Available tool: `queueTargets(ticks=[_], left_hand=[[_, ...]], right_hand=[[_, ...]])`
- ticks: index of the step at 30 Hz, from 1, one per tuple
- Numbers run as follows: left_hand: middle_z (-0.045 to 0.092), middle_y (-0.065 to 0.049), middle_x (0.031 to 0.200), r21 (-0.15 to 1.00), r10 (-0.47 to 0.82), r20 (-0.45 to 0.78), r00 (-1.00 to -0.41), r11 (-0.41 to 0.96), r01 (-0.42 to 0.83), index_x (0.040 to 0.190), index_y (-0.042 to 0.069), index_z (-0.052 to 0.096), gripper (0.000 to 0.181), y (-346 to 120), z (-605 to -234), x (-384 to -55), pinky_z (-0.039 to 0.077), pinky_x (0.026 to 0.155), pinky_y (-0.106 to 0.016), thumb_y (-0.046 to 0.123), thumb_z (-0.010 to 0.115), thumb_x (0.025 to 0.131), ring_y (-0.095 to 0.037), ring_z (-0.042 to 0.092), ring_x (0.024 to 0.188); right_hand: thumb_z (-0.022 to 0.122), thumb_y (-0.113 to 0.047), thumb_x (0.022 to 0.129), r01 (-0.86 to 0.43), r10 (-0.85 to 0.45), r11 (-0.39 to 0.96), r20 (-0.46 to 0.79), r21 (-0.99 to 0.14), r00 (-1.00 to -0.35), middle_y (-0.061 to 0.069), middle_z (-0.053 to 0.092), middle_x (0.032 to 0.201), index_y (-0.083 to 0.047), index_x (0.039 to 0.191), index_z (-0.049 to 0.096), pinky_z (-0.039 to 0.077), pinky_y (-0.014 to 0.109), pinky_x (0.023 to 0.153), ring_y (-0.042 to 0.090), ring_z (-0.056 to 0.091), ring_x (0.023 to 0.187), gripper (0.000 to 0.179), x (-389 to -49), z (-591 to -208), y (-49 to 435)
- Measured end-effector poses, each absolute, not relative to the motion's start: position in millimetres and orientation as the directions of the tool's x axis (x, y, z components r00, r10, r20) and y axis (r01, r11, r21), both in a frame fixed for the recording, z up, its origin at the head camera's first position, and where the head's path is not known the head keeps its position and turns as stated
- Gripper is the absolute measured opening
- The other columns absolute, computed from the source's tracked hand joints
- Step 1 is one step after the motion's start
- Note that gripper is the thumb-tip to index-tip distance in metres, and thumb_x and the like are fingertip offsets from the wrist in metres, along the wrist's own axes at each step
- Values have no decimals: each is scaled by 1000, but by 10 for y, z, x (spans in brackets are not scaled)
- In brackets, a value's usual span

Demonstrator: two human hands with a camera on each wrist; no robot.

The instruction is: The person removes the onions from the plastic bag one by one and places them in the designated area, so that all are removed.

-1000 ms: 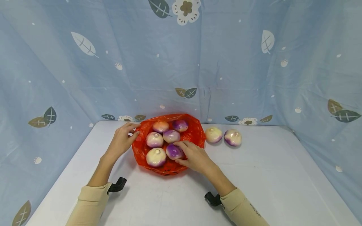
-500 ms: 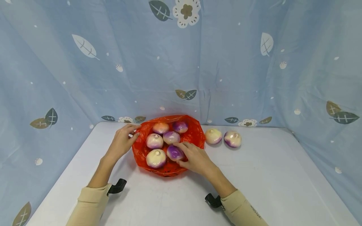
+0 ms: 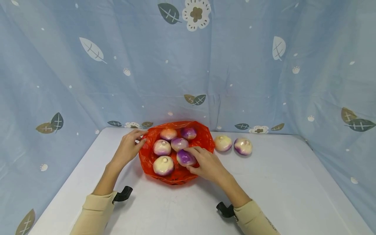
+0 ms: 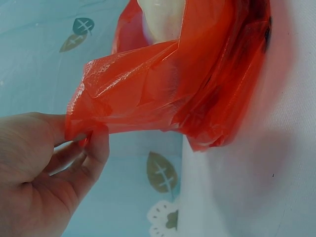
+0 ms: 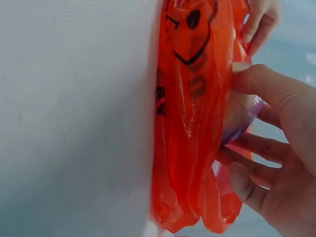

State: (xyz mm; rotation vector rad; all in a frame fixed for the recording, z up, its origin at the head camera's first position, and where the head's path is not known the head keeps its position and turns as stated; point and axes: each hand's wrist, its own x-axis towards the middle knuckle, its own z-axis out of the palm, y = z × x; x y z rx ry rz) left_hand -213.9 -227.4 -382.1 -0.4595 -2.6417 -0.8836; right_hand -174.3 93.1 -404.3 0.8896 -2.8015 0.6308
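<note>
One shiny purple onion [image 3: 185, 158] sits near the right front inside the red bag [image 3: 203, 140], held by the right hand [image 3: 208, 164] between thumb and fingers, while the left hand [image 3: 128, 146], well apart, pinches the bag's left edge. It looks smooth, so it could slip and bump the five other onions [image 3: 163, 165], and the thin bag could flop in if that pinch gets loose. Two more onions [image 3: 242, 146] on the white table [image 3: 279, 176] could roll if bumped.

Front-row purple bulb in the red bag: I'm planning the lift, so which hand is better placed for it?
Probably the right hand: its thumb and fingers are around the purple bulb. The left hand is across the red bag, pinching its rim.
</note>
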Motion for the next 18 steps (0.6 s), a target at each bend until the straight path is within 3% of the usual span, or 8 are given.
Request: queueTargets(ticks=[10, 18], left_hand=[[66, -19, 115, 526, 202, 398, -895, 749, 403, 123, -1, 66, 32, -2273, -3818, -2138, 61, 72, -44, 1, 63, 91, -30, 69, 87], [66, -19, 116, 527, 201, 394, -897, 750, 400, 123, -1, 66, 32, -2269, -3817, -2147, 61, 72, -44, 1, 63, 92, -30, 69, 87]], right_hand=[[77, -38, 82, -564, -499, 740, 263, -368, -826, 1, 60, 134, -28, 140, 51, 51, 44, 103, 22, 58, 125, 64, -1754, -3972, 1079], [79, -36, 81, -548, -459, 745, 304, -382, -835, 0, 61, 132, -28, 138, 53, 55, 44, 97, 21, 60, 122, 64, -1736, -3914, 1255]])
